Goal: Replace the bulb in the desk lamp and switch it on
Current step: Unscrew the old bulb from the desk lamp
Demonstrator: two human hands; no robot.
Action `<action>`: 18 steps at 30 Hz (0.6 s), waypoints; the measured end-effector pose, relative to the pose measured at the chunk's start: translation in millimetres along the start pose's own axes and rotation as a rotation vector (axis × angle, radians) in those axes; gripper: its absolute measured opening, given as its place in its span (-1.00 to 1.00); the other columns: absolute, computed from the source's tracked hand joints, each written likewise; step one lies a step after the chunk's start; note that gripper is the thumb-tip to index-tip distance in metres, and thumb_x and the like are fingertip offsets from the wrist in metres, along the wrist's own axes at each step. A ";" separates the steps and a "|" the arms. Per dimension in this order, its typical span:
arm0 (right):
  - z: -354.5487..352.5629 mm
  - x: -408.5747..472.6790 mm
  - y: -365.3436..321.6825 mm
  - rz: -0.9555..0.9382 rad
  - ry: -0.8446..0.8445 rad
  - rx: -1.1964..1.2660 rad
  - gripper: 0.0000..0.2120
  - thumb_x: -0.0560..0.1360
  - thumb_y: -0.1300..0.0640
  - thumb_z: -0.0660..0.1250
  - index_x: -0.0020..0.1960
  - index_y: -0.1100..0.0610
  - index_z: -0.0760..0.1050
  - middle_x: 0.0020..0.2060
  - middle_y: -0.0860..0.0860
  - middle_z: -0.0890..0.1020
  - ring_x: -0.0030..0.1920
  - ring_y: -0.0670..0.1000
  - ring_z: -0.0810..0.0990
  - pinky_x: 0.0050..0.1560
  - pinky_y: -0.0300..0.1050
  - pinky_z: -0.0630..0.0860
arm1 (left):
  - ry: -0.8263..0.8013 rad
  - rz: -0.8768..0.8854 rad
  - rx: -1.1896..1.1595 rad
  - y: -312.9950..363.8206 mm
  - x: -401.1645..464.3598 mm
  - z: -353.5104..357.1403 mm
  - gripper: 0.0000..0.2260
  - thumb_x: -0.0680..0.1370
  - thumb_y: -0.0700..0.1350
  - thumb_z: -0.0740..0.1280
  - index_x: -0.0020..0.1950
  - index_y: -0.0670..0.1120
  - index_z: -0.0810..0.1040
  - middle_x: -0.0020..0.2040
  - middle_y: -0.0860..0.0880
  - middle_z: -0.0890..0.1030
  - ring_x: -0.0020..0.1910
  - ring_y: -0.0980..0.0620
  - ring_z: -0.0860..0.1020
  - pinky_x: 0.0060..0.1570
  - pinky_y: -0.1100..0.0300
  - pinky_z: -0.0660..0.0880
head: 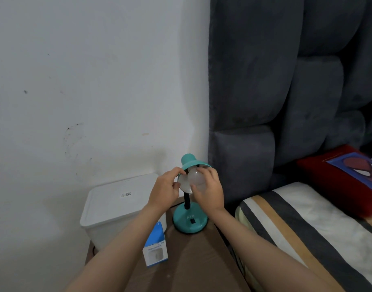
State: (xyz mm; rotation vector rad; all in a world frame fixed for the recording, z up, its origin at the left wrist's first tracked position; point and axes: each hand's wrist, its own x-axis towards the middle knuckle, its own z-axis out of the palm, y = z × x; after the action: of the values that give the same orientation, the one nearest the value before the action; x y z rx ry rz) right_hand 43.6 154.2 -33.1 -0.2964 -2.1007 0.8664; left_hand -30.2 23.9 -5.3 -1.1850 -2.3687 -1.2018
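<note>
A person's right hand (209, 191) grips a frosted bulb (196, 178) at the mouth of a teal lamp (190, 220), while the left hand (166, 188) pinches the rim of the tilted shade (188, 163). The lamp's round base stands on a brown surface (193, 260) beside a bed (307, 228). A blue-and-white box (155, 248) stands upright near the left forearm, with a white bin (117, 207) just behind it against the wall.
</note>
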 end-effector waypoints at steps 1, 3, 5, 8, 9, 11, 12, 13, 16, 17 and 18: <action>-0.3 -0.5 1.0 -0.061 -0.016 -0.074 -0.56 0.36 0.30 0.38 0.20 0.05 0.46 0.20 0.00 0.46 0.13 0.08 0.44 0.05 -0.09 0.51 | -0.004 0.003 0.000 0.5 0.0 -0.1 -0.63 0.42 -0.41 0.28 0.05 0.02 0.49 -0.05 -0.05 0.59 -0.35 -0.03 0.56 -0.19 0.02 0.56; -1.2 -0.7 3.0 -0.132 -0.041 -0.174 -0.53 0.34 0.35 0.33 0.18 0.00 0.46 0.23 -0.04 0.46 0.13 0.08 0.39 -0.05 -0.09 0.53 | -0.008 0.013 0.006 1.7 -0.2 -0.2 -0.64 0.43 -0.41 0.28 0.06 0.01 0.49 -0.04 -0.05 0.59 -0.35 0.00 0.56 -0.19 0.07 0.54; -2.4 -1.6 3.0 -0.112 -0.032 -0.172 -0.50 0.34 0.33 0.34 0.21 -0.02 0.44 0.25 -0.05 0.45 0.15 0.08 0.39 -0.07 -0.07 0.56 | -0.003 0.011 0.008 2.1 -0.1 -0.1 -0.64 0.43 -0.40 0.28 0.06 0.01 0.49 -0.03 -0.03 0.59 -0.34 0.01 0.56 -0.18 0.10 0.53; -0.6 -6.7 3.4 -0.057 0.004 -0.094 -0.44 0.35 0.21 0.41 0.31 0.01 0.37 0.31 0.00 0.39 0.21 0.09 0.42 0.00 -0.03 0.57 | -0.004 0.006 0.008 1.8 1.1 1.1 -0.63 0.43 -0.40 0.28 0.06 0.03 0.49 -0.03 -0.02 0.59 -0.34 0.00 0.57 -0.18 0.09 0.54; 0.8 -8.7 3.7 -0.040 0.006 -0.062 -0.43 0.36 0.17 0.43 0.33 0.02 0.35 0.32 0.03 0.37 0.23 0.08 0.42 0.02 -0.03 0.56 | -0.006 0.007 0.009 1.6 1.3 1.6 -0.63 0.43 -0.40 0.28 0.06 0.03 0.48 -0.04 -0.02 0.59 -0.35 0.00 0.57 -0.19 0.10 0.54; 3.0 -9.9 3.3 0.032 0.005 -0.003 -0.41 0.39 0.11 0.44 0.36 0.03 0.31 0.30 0.05 0.36 0.24 0.05 0.44 0.04 -0.06 0.55 | -0.003 0.009 0.017 0.9 0.8 1.8 -0.63 0.42 -0.40 0.28 0.05 0.04 0.48 -0.06 -0.03 0.59 -0.38 0.03 0.53 -0.21 0.10 0.52; 3.8 -9.2 2.6 0.074 0.003 0.022 -0.41 0.40 0.10 0.43 0.37 0.04 0.31 0.28 0.05 0.38 0.22 0.04 0.45 0.05 -0.09 0.54 | 0.000 0.010 0.021 0.5 0.4 1.5 -0.63 0.42 -0.40 0.27 0.05 0.03 0.48 -0.07 -0.04 0.59 -0.39 0.04 0.51 -0.22 0.11 0.51; 4.0 -8.2 1.6 0.103 0.003 0.045 -0.42 0.41 0.11 0.43 0.37 0.05 0.31 0.26 0.06 0.41 0.20 0.04 0.47 0.07 -0.12 0.52 | 0.002 0.011 0.023 0.1 0.1 1.3 -0.63 0.42 -0.40 0.27 0.05 0.03 0.48 -0.08 -0.04 0.59 -0.40 0.05 0.50 -0.23 0.10 0.50; 4.0 -5.5 -0.2 0.118 -0.008 0.062 -0.47 0.42 0.15 0.41 0.35 0.09 0.35 0.23 0.07 0.44 0.21 0.04 0.47 0.12 -0.17 0.45 | -0.001 0.005 0.020 -0.4 -0.4 0.8 -0.64 0.42 -0.40 0.27 0.06 0.02 0.49 -0.07 -0.05 0.59 -0.39 0.01 0.52 -0.23 0.10 0.50; 3.6 -4.8 -0.3 0.104 -0.016 0.052 -0.48 0.42 0.18 0.40 0.34 0.08 0.36 0.23 0.07 0.43 0.21 0.05 0.46 0.14 -0.15 0.46 | 0.000 0.006 0.022 -0.1 -0.2 0.7 -0.64 0.42 -0.40 0.27 0.06 0.02 0.49 -0.06 -0.06 0.59 -0.38 0.01 0.52 -0.23 0.10 0.50; 3.4 -4.2 0.6 0.084 -0.024 0.043 -0.49 0.41 0.22 0.40 0.32 0.07 0.37 0.23 0.07 0.42 0.21 0.07 0.46 0.17 -0.09 0.48 | 0.001 0.007 0.022 0.2 0.0 0.6 -0.64 0.42 -0.40 0.27 0.05 0.02 0.48 -0.06 -0.06 0.59 -0.38 0.01 0.52 -0.23 0.09 0.51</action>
State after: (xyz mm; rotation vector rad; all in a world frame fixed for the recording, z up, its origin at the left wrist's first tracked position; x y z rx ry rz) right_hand 43.6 151.0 -37.4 -0.3551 -2.1016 0.9673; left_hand -29.9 24.4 -5.6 -1.1845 -2.3695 -1.1702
